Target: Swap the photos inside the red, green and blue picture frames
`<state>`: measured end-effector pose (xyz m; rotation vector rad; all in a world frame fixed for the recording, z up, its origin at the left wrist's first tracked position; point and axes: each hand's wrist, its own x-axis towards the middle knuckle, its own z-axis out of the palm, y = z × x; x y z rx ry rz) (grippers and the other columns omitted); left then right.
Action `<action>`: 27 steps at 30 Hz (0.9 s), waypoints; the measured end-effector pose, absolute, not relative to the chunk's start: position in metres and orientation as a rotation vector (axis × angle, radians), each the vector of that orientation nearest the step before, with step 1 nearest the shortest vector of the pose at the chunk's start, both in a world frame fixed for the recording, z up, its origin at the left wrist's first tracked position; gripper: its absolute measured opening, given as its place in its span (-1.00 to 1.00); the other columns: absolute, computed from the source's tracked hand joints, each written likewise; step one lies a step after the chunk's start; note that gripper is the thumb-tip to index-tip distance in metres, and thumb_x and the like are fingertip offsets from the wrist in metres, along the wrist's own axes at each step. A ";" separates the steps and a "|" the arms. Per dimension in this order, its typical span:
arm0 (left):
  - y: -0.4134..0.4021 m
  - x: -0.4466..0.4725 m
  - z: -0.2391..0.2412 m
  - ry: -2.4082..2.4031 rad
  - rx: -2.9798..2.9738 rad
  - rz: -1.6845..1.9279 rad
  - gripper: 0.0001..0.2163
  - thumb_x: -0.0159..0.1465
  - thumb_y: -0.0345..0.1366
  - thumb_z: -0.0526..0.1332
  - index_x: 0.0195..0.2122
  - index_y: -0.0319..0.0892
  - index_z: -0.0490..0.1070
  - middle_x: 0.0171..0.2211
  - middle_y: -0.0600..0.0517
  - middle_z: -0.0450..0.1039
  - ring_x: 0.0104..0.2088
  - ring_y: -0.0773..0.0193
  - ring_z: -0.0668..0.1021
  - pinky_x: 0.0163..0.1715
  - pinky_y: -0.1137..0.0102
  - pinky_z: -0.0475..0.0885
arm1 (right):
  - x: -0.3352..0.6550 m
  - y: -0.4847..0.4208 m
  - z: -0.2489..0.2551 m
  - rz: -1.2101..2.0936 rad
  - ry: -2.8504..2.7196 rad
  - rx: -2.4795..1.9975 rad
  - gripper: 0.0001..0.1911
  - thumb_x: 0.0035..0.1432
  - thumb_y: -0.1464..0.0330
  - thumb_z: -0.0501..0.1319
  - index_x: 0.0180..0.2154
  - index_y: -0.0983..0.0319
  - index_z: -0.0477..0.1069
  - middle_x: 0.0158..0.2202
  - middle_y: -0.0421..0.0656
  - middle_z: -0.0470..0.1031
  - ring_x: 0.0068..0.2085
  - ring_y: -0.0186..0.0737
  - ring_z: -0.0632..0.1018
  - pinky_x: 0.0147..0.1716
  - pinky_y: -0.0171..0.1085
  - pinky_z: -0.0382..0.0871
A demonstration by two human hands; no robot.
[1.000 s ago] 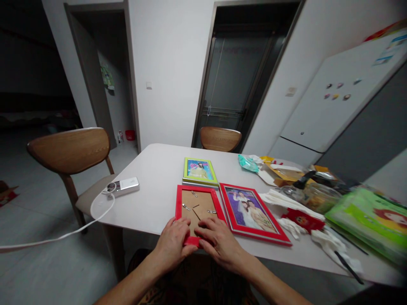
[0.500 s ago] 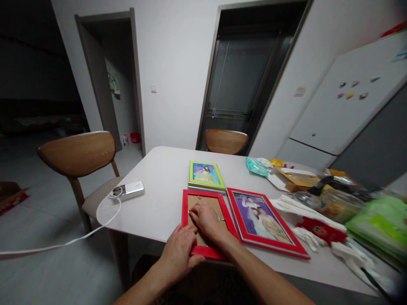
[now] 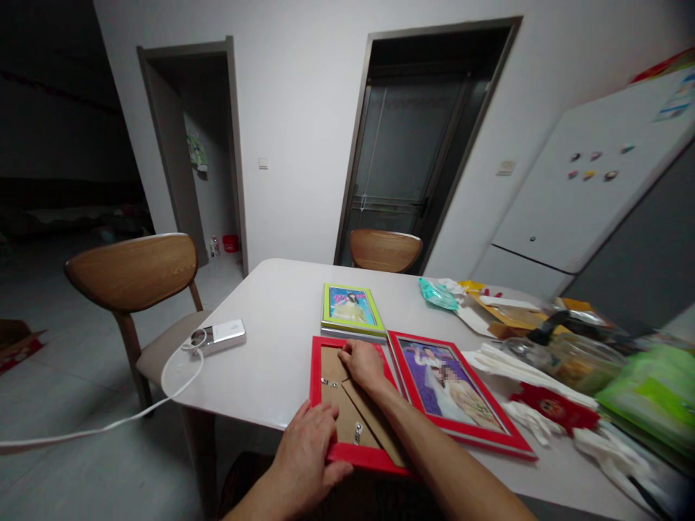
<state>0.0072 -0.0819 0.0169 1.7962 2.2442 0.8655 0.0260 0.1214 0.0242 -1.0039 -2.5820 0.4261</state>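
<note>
A red picture frame (image 3: 369, 456) lies face down at the table's front edge, its brown backing board (image 3: 343, 407) upward. My left hand (image 3: 309, 449) grips its lower left corner, fingers on the left border and thumb along the front. My right hand (image 3: 365, 364) reaches over the board with fingertips pinched at the top edge, covering the metal clip there. A left metal clip (image 3: 329, 382) and a lower metal clip (image 3: 357, 433) are in sight. A brown stand flap (image 3: 374, 420) runs diagonally across the board, partly under my right forearm.
To the right lies a second red frame (image 3: 520, 447) with a photo; behind is a yellow-green frame (image 3: 374, 310). A silver device (image 3: 220, 336) with a white cable sits left. Tissues (image 3: 535, 373), a plastic container (image 3: 583, 362) and a green bag (image 3: 649, 387) crowd the right side.
My right hand has moved from the left clip up to the top edge, uncovering the left and lower clips. My left hand keeps its hold. The view has tilted up slightly.
</note>
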 end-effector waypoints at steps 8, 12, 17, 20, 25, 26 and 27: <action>-0.089 0.011 0.022 2.271 1.796 0.777 -0.66 -0.04 -0.24 0.25 -0.22 -0.20 0.31 0.01 -0.11 0.26 0.03 0.16 0.27 0.07 0.17 0.07 | 0.021 0.130 0.020 0.483 -2.482 -1.164 -0.80 -0.05 0.29 0.11 -0.49 0.28 0.41 -0.45 -0.04 0.47 -0.42 -0.23 0.43 -0.51 -0.34 0.09; -0.083 0.021 0.022 2.310 1.832 0.615 -0.51 -0.12 -0.19 0.29 -0.15 -0.24 0.28 0.06 -0.17 0.17 0.07 0.06 0.22 0.07 0.12 0.03 | 0.027 0.125 0.029 0.583 -2.447 -1.051 -0.79 -0.03 0.32 0.08 -0.51 0.28 0.42 -0.49 -0.06 0.47 -0.42 -0.24 0.45 -0.47 -0.35 0.15; -0.073 0.025 0.034 2.243 1.922 0.618 -0.66 -0.03 -0.39 0.18 -0.18 -0.27 0.29 0.02 -0.17 0.23 0.05 0.09 0.25 0.07 0.14 0.06 | 0.074 0.126 0.055 0.740 -2.281 -0.854 -0.73 0.01 0.29 0.02 -0.31 0.27 0.41 -0.30 -0.11 0.48 -0.30 -0.28 0.45 -0.32 -0.37 0.24; -0.072 0.015 0.055 2.222 1.896 0.915 -0.75 -0.02 -0.44 0.13 -0.26 -0.23 0.29 -0.01 -0.15 0.27 0.00 0.09 0.30 0.04 0.10 0.09 | 0.112 0.119 0.064 1.109 -1.883 -0.821 -0.66 -0.03 0.22 0.07 -0.25 0.29 0.37 -0.29 -0.07 0.46 -0.32 -0.24 0.45 -0.34 -0.31 0.28; -0.061 0.025 0.083 1.897 1.403 1.648 -0.86 0.11 -0.32 0.07 -0.28 -0.17 0.26 0.04 -0.09 0.19 0.02 0.11 0.28 -0.05 0.18 0.22 | 0.122 0.066 0.049 2.112 -1.328 -0.849 -0.58 -0.08 0.12 0.11 -0.25 0.29 0.33 -0.46 -0.13 0.45 -0.55 -0.30 0.44 -0.58 -0.33 0.26; -0.058 0.032 0.085 1.783 1.294 1.741 -0.83 0.12 -0.29 0.07 -0.25 -0.18 0.25 0.03 -0.10 0.19 0.02 0.11 0.28 -0.05 0.20 0.23 | 0.116 0.054 0.045 2.283 -1.191 -0.805 -0.59 -0.07 0.11 0.10 -0.27 0.29 0.33 -0.47 -0.12 0.45 -0.54 -0.29 0.45 -0.58 -0.32 0.27; -0.054 0.039 0.087 1.669 1.212 1.803 -0.81 0.13 -0.27 0.07 -0.22 -0.18 0.24 0.03 -0.10 0.19 0.01 0.11 0.28 -0.05 0.22 0.23 | 0.111 0.044 0.043 2.366 -1.043 -0.723 -0.61 -0.07 0.13 0.11 -0.29 0.29 0.34 -0.45 -0.12 0.46 -0.51 -0.29 0.47 -0.53 -0.31 0.30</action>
